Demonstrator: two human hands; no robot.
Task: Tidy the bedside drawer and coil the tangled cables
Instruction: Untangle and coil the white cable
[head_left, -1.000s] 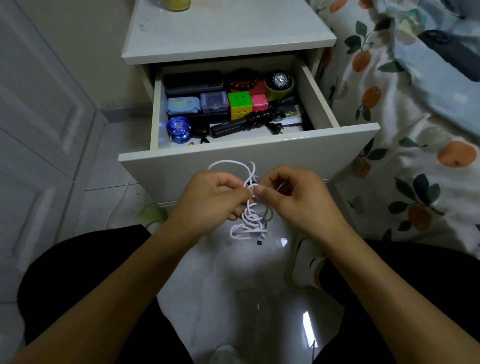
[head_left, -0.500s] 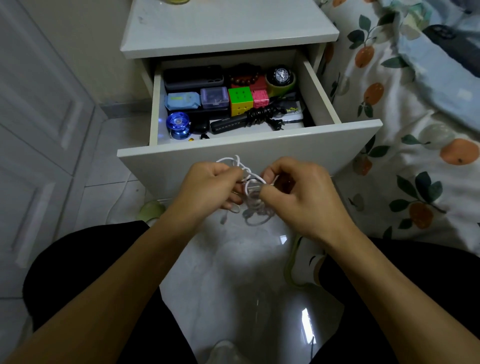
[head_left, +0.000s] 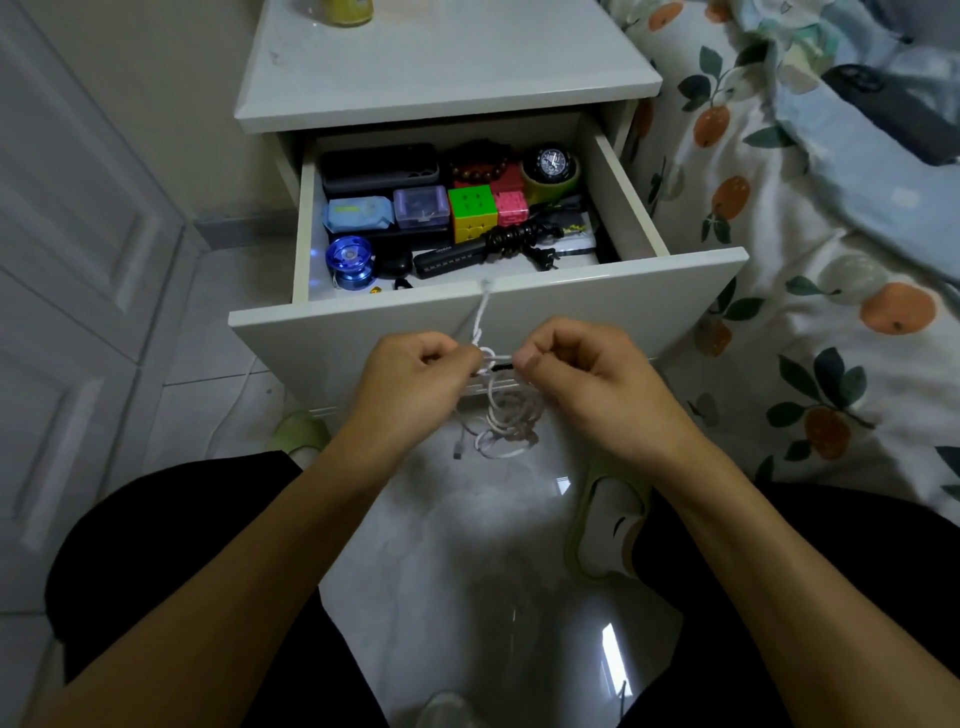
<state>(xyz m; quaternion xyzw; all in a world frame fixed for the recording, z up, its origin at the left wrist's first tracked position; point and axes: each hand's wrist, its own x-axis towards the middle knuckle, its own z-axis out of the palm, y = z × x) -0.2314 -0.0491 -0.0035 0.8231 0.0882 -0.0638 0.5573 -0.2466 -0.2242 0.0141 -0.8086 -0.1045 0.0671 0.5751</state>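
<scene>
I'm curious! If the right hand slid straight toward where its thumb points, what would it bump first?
Probably the white cable knot it is pinching, then the left hand just beyond. The right hand points leftward; depth is hard to judge.

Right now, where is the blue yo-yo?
In the head view, the yo-yo sits in the drawer's front left corner, beside a black earbud case.

Both forearms are reaching forward and converging. The left hand (head_left: 415, 384) is curling its fingers, thumb and forefinger pinching toward the right hand (head_left: 587, 374), which is mirroring it just beside, knuckles up, fingertips nearly meeting between them.
</scene>
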